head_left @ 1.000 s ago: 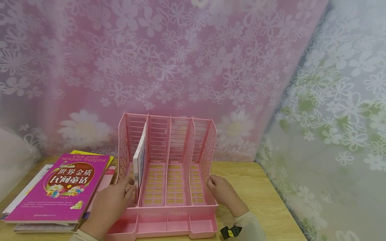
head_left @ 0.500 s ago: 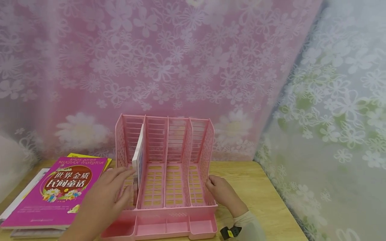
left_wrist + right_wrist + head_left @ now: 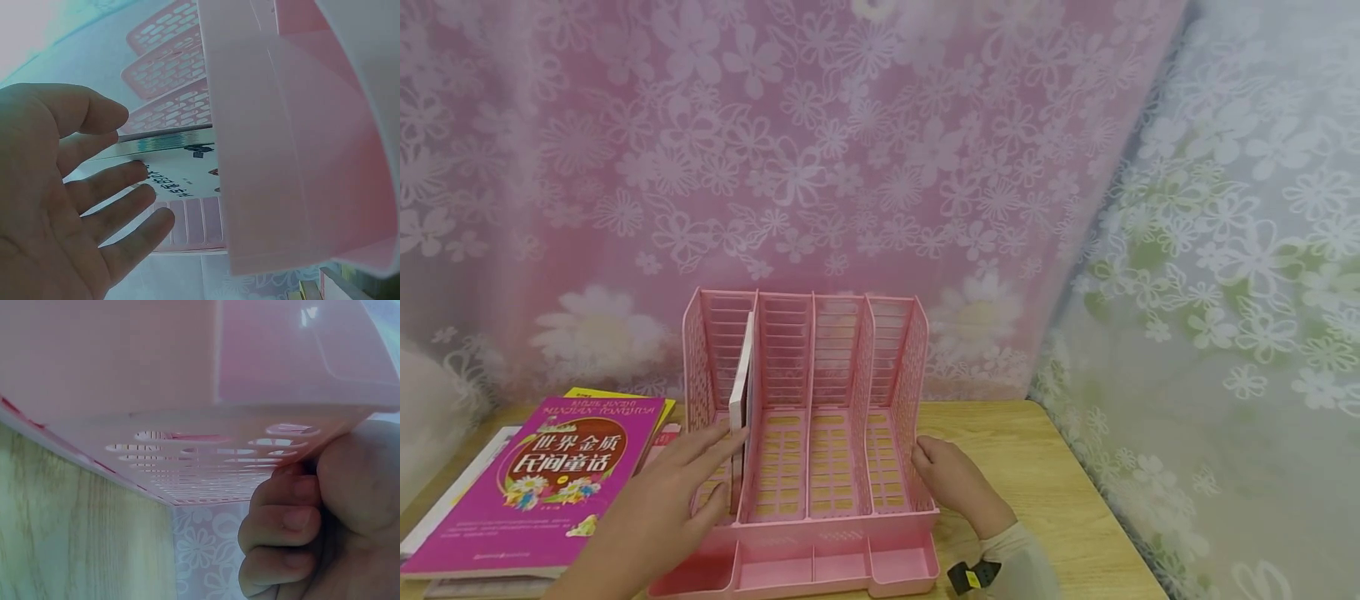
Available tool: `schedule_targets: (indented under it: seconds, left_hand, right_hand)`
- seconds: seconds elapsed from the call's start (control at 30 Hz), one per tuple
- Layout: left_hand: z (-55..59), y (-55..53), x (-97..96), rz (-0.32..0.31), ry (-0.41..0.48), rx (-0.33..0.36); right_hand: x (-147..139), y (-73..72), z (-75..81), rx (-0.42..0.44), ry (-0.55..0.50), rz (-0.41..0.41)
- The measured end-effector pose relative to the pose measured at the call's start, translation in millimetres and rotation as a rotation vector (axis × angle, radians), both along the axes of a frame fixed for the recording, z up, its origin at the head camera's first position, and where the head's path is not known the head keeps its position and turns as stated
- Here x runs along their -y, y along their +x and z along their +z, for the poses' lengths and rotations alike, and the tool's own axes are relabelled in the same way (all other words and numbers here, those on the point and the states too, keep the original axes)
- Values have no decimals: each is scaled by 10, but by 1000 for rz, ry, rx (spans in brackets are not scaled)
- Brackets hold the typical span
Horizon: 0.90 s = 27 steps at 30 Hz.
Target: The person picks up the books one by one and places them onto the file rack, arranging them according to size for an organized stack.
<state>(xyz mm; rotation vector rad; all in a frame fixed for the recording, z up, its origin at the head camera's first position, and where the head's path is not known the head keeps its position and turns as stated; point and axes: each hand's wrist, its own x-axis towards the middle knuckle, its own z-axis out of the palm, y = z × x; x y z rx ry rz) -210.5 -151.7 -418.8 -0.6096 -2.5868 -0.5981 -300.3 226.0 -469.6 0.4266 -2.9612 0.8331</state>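
A pink plastic file rack (image 3: 838, 529) with several upright slots stands on the table. In its leftmost slot a thin white-edged book (image 3: 742, 375) stands upright, close to the divider; its printed cover shows in the left wrist view. My left hand (image 3: 658, 500) is at the book's near edge, fingers stretched out and fingertips right at the edge. Seen from the left wrist, those fingers (image 3: 119, 209) are spread and the palm holds nothing. My right hand (image 3: 958, 479) holds the rack's right side wall near the front, its fingers (image 3: 281, 525) curled against the perforated panel.
Left of the rack lies a stack of books, topped by a purple book (image 3: 542, 483) with a yellow book (image 3: 655, 408) beneath. Shallow trays (image 3: 775, 567) run along the rack's front. Flowered curtains (image 3: 820, 167) hang behind the wooden table (image 3: 1022, 475) and on the right.
My left hand has loosened from the book's near edge and stretched its fingers out, touching toward the edge. The right hand keeps its place on the rack. The view has shifted slightly.
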Motion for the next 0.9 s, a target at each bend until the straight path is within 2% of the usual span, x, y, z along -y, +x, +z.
schedule_targets:
  seconds: [0.13, 0.3, 0.5, 0.57, 0.77, 0.9]
  left_hand:
    - [1, -4, -12, -11, 8, 2]
    - [-2, -10, -17, -13, 16, 7]
    - [14, -13, -58, 9, 29, 163]
    - [6, -17, -86, 17, 24, 187]
    - [-2, -9, -90, 6, 9, 171]
    - [19, -14, -24, 4, 33, 158]
  right_hand:
    - [-8, -8, 37, 0, 29, 10]
    - [-19, -33, 121, 72, 67, 64]
    - [-52, -79, 228, 158, 78, 112]
    - [-38, -84, 243, 165, 84, 108]
    - [51, -68, 255, 139, 116, 91]
    - [77, -66, 259, 109, 190, 100]
